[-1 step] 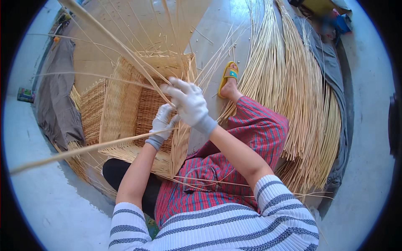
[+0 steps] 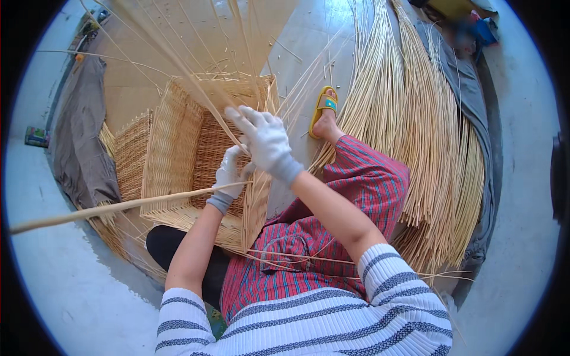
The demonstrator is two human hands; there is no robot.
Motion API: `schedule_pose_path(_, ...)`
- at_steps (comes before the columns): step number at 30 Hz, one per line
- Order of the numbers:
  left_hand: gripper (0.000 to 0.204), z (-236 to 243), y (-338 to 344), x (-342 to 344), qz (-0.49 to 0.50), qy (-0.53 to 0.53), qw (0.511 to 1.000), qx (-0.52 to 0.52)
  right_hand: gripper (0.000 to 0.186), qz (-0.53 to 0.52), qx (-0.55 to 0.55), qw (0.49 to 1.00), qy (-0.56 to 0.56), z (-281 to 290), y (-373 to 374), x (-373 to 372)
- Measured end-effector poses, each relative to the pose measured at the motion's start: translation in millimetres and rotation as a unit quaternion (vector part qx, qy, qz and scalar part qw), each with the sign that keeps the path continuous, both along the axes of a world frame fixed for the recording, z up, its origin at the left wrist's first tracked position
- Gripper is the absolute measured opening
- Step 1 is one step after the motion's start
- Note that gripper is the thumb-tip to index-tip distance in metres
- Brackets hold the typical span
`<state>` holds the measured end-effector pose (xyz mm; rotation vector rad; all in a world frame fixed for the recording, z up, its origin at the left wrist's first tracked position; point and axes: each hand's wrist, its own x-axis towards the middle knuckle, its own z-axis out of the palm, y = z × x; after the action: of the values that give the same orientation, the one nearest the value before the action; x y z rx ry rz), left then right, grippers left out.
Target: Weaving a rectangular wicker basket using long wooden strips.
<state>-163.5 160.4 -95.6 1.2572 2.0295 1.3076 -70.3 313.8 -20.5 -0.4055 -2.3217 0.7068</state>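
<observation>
A rectangular wicker basket (image 2: 169,142) stands tilted against my lap, its open side toward me. My left hand (image 2: 227,173), in a white glove with a grey cuff, is at the basket's right wall, fingers and thumb closed where the long pale rods (image 2: 208,98) meet the weave. Just above it, my right hand (image 2: 268,141), gloved alike, has its fingers stretched out beside those rods, the tips smeared by motion. Another thick rod (image 2: 127,204) runs from the far left across my left wrist to the basket wall.
Large bundles of pale rods (image 2: 409,130) lie on dark cloth to the right. A second woven piece (image 2: 132,155) and a grey cloth (image 2: 83,127) are on the left. My foot in a yellow slipper (image 2: 323,110) rests beside the bundles. Cut scraps (image 2: 288,50) litter the floor.
My right hand has moved slightly left, its fingers straighter. A rod that stretched left across the basket has left that place, and the upper rods are blurred. My left hand stays put.
</observation>
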Motion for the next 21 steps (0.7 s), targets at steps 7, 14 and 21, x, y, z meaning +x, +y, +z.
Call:
schedule_pose_path(7, 0.045, 24.4, -2.9, -16.2, -0.087, 0.288, 0.942, -0.151, 0.023, 0.291, -0.313, 0.889, 0.163, -10.1, 89.0, -4.1)
schedule_pose_path(14, 0.056, 1.0, -3.1, -11.8, -0.102, -0.116, 0.986, -0.069, 0.053, -0.254, -0.637, 0.725, 0.071, -111.9, 34.9, -29.6)
schedule_pose_path(21, 0.048, -17.0, 19.7, -12.9, -0.056, -0.275, 0.960, -0.003, 0.046, -0.185, -0.310, 0.922, -0.137, -84.0, 18.9, -31.7)
